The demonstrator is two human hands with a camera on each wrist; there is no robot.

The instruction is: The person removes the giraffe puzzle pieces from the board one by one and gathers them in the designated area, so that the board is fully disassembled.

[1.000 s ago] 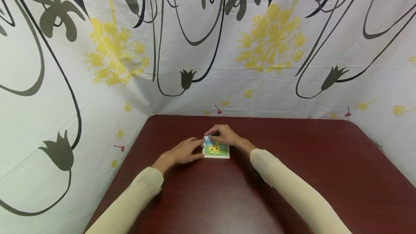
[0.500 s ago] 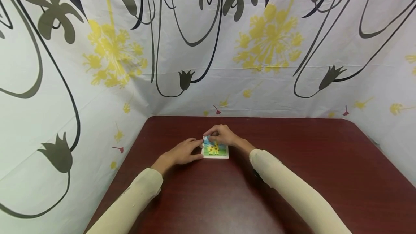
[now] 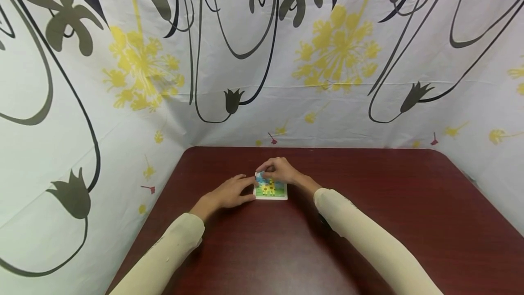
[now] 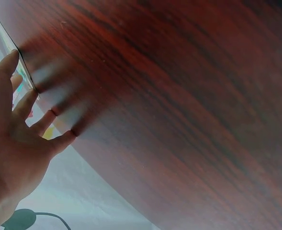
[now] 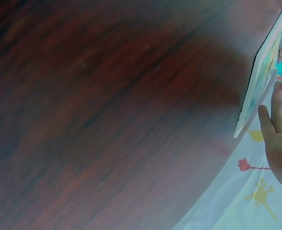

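Observation:
A small picture puzzle board with a white border lies flat on the table; yellow giraffes, green grass and blue sky show on it. My left hand rests at its left side with fingers spread, thumb and index finger touching the edge. Over the board's upper left part, my right hand pinches a small blue puzzle piece between thumb and fingertips. In the right wrist view the turquoise piece shows among the fingers, partly hidden. The left wrist view has the left hand against the board's edge.
The dark red wooden table has rounded far corners. White cloth with grey and yellow flower prints hangs behind it and along the left and right sides.
The whole head view has drifted very slightly. Both hands and the board keep nearly the same places, and the right hand keeps its pinch.

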